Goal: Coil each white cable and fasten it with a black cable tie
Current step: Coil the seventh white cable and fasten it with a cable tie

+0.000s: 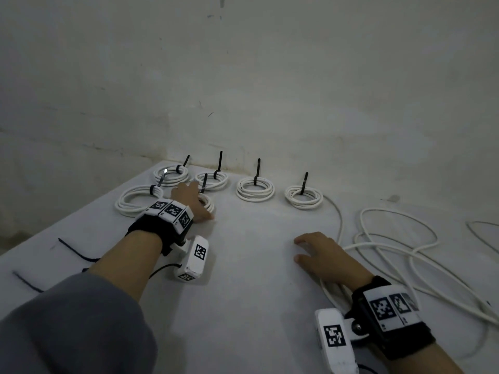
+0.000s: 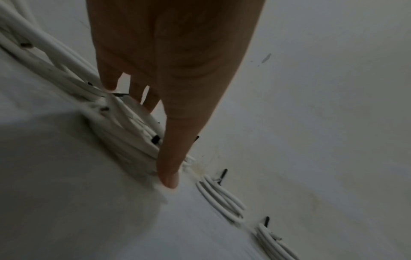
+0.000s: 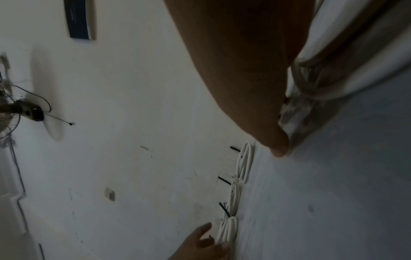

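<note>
Several white cable coils, each bound with a black tie, lie along the back of the table, among them one at the far right [image 1: 303,197] and one at the far left [image 1: 135,201]. My left hand [image 1: 197,205] rests open against a small tied coil [image 1: 208,203]. Its thumb [image 2: 169,172] touches the cloth and its fingers [image 2: 109,82] touch the strands. My right hand [image 1: 316,252] lies flat and open on the table, holding nothing. A loose white cable [image 1: 361,225] sprawls just right of it, and a strand passes under that wrist [image 3: 311,79].
Two loose black ties [image 1: 78,252] [image 1: 27,282] lie on the white cloth near the table's left edge [image 1: 81,209]. A bare wall [image 1: 270,90] rises right behind the row of coils. A thin grey strand [image 1: 483,225] shows at the far right.
</note>
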Action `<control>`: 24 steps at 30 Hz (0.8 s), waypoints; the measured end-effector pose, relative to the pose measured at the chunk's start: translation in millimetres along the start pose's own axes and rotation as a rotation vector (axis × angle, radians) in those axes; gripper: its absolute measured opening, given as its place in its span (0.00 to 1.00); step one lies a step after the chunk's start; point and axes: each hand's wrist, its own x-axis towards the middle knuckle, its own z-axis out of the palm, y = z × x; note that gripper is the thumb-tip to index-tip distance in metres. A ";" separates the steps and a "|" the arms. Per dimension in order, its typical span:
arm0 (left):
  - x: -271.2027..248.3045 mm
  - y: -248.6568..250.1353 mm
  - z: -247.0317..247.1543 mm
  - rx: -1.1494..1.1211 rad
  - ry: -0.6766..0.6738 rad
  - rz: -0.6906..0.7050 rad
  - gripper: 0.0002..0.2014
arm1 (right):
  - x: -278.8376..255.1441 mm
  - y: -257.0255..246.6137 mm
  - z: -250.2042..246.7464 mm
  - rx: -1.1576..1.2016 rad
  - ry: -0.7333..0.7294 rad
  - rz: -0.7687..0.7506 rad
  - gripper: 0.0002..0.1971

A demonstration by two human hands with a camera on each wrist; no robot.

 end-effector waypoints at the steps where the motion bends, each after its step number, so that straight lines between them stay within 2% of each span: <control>1: -3.1 8.5 -1.6 -0.039 0.006 0.041 0.44 | -1.1 -1.8 -2.4 0.045 0.012 0.006 0.23; 6: -35.6 65.9 -0.3 -0.309 0.065 0.381 0.16 | -14.3 2.1 -36.4 0.177 0.143 0.022 0.19; 9: -61.6 108.3 7.4 -0.375 0.007 0.588 0.08 | -35.1 22.7 -64.4 0.190 0.208 0.066 0.15; 12: -82.9 147.2 20.2 -0.354 -0.123 0.690 0.06 | -65.7 56.3 -86.6 0.142 0.175 0.126 0.16; 19: -100.1 196.9 59.1 -0.266 -0.356 0.598 0.12 | -140.5 144.8 -114.2 -0.119 0.089 0.468 0.18; 24: -101.9 204.9 77.4 -0.119 -0.432 0.517 0.19 | -171.7 166.1 -115.6 -0.185 -0.058 0.525 0.14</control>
